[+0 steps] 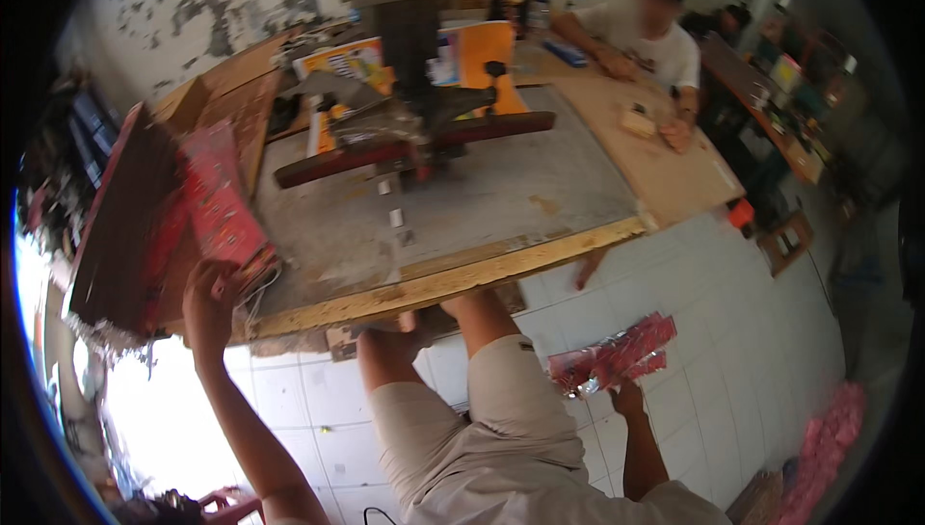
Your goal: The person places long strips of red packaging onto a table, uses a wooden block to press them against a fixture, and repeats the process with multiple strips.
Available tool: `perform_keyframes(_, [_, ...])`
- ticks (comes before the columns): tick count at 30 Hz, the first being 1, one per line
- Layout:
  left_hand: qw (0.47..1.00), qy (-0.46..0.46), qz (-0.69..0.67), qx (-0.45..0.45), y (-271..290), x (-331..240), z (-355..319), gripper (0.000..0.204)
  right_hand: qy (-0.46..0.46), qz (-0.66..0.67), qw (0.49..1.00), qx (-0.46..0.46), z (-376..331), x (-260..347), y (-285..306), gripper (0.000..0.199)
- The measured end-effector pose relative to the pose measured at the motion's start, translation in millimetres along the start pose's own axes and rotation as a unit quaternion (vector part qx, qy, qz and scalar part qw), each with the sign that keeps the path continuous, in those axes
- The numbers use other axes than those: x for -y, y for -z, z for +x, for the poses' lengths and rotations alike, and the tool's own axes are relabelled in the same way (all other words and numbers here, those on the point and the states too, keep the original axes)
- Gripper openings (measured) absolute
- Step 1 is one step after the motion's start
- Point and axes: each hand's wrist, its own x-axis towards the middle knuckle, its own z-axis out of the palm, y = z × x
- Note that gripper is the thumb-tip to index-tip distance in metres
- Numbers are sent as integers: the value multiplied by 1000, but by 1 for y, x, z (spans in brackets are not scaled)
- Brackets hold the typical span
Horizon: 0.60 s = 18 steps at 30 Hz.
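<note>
My right hand [628, 398] is low over the tiled floor, right of my knees. Its fingers are closed round a bundle of shiny red printed packets [617, 356], which fan out beyond it. My left hand [212, 296] is at the table's near left corner, fingers bent at the near end of a stack of red printed sheets [224, 202]. What those fingers pinch is too small to make out. A white string [256, 299] hangs beside the hand. A brown upright board [120, 222] stands left of the stack.
Ahead, a dark machine with a long bar [414, 149] stands over the grey worktop [511, 202], edged by a wooden strip [462, 275]. Across the wooden table [617, 130] sits another person [655, 43]. A pink heap [824, 448] lies at the lower right.
</note>
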Motion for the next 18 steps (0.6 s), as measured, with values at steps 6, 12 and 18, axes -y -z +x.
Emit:
perform_keyframes(6, [993, -100, 48, -34, 4, -7, 8, 27, 127, 136, 972, 142, 25, 58, -37, 36])
perform_keyframes(12, [995, -27, 55, 80, 16, -7, 10, 26, 192, 95, 969, 128, 57, 109, 2, 33])
perform_keyframes(18, [992, -85, 86, 22, 9, -21, 19, 39, 217, 93, 968, 83, 67, 174, 58, 32])
